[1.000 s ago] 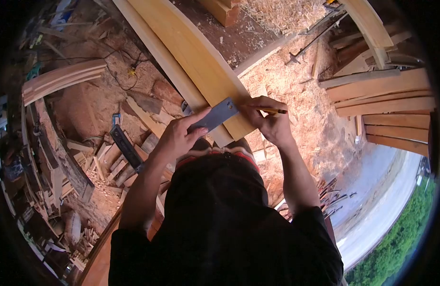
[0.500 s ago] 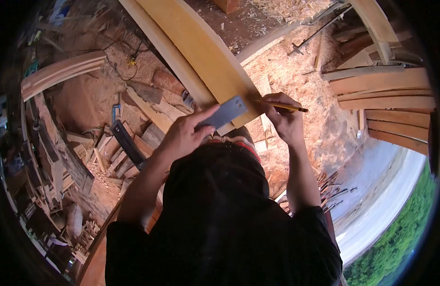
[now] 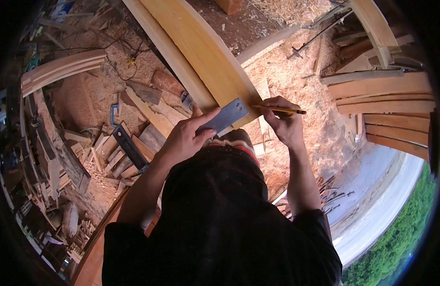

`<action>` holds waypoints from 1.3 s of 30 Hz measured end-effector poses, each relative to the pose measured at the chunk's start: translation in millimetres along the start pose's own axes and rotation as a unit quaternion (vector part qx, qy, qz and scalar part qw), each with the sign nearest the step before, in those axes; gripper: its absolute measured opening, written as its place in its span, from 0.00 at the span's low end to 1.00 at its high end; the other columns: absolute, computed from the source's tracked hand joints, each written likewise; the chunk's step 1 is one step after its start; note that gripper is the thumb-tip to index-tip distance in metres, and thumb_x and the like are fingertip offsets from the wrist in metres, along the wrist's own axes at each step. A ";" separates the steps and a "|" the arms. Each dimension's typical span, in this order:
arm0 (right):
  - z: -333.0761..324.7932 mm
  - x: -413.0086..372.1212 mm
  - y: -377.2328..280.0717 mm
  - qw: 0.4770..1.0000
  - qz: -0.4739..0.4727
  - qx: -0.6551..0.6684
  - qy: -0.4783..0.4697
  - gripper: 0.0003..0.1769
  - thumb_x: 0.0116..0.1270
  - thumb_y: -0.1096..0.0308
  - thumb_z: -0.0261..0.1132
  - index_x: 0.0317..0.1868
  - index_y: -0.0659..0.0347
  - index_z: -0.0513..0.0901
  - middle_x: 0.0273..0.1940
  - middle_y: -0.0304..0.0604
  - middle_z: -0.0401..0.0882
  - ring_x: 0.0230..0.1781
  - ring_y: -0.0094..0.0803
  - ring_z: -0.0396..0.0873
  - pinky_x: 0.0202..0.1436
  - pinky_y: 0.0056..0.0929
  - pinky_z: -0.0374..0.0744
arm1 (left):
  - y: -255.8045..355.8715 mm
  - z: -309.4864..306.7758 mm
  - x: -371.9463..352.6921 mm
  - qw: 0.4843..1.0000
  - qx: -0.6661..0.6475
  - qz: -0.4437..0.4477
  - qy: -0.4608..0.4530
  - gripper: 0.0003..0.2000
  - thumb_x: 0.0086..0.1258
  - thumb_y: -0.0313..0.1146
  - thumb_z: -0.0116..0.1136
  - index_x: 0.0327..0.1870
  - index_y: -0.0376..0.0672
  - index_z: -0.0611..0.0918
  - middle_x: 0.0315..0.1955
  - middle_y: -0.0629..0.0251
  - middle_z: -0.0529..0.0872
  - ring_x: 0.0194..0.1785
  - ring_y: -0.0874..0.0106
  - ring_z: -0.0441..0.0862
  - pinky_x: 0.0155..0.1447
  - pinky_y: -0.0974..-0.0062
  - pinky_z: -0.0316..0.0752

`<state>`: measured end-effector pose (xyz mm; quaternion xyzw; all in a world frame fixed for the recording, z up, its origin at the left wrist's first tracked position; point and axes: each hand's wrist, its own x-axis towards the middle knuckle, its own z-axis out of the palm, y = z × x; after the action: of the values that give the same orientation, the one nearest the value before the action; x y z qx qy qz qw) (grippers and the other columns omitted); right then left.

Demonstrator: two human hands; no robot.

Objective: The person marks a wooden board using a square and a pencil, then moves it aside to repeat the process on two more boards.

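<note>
A flat grey metal straightedge with a hole near its tip lies across the end of a yellowish wooden board. My left hand grips its near end, index finger along one edge and thumb on the other. My right hand is closed around a yellow pencil. The pencil's front end meets the board's right edge, close to the straightedge's tip; the exact point is hard to make out. Alongside the board on the left runs a second, paler strip of wood.
Offcuts and a black spirit level lie at the left, near a blue clamp. Curved planks are stacked at the right. Sawdust covers the ground. A long bar clamp lies at the upper right.
The straightedge's tip and the pencil have shifted very slightly downward in view. Both hands keep their hold, and the whole view has moved a little.
</note>
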<state>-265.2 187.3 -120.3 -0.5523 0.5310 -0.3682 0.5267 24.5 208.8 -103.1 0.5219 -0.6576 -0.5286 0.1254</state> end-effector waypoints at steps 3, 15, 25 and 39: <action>1.2 0.5 5.7 0.999 -0.005 0.032 0.002 0.06 0.67 0.82 0.67 0.44 0.70 0.85 0.41 0.45 0.88 0.44 0.25 0.85 0.49 0.25 0.82 | -1.1 1.0 0.2 1.000 -0.007 0.004 0.000 0.27 0.74 0.29 0.63 0.74 0.41 0.73 0.61 0.45 0.84 0.62 0.61 0.85 0.64 0.66 0.78; 1.5 2.7 2.9 0.999 -0.036 0.012 0.001 0.06 0.66 0.82 0.69 0.43 0.69 0.86 0.41 0.45 0.89 0.43 0.25 0.86 0.48 0.25 0.84 | 0.7 -2.4 2.5 1.000 -0.006 0.012 -0.008 0.26 0.75 0.30 0.63 0.74 0.40 0.73 0.58 0.45 0.86 0.59 0.62 0.87 0.62 0.67 0.79; 0.2 4.9 -3.4 0.999 -0.046 -0.025 -0.014 0.06 0.64 0.81 0.67 0.42 0.70 0.86 0.43 0.47 0.90 0.44 0.29 0.87 0.51 0.28 0.84 | 5.8 -2.5 2.1 1.000 0.000 0.017 0.000 0.26 0.75 0.30 0.62 0.74 0.39 0.74 0.58 0.44 0.85 0.58 0.62 0.87 0.60 0.68 0.79; -1.8 3.6 -2.4 0.994 -0.078 -0.066 -0.030 0.05 0.61 0.82 0.68 0.38 0.71 0.87 0.41 0.50 0.89 0.44 0.35 0.89 0.50 0.30 0.85 | 6.9 0.0 2.9 0.999 -0.003 0.035 0.019 0.24 0.74 0.31 0.63 0.71 0.39 0.76 0.57 0.41 0.85 0.58 0.47 0.84 0.59 0.62 0.79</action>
<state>-265.8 183.1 -118.2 -0.6364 0.4936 -0.3557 0.4741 19.4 205.7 -98.6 0.5079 -0.6714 -0.5159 0.1583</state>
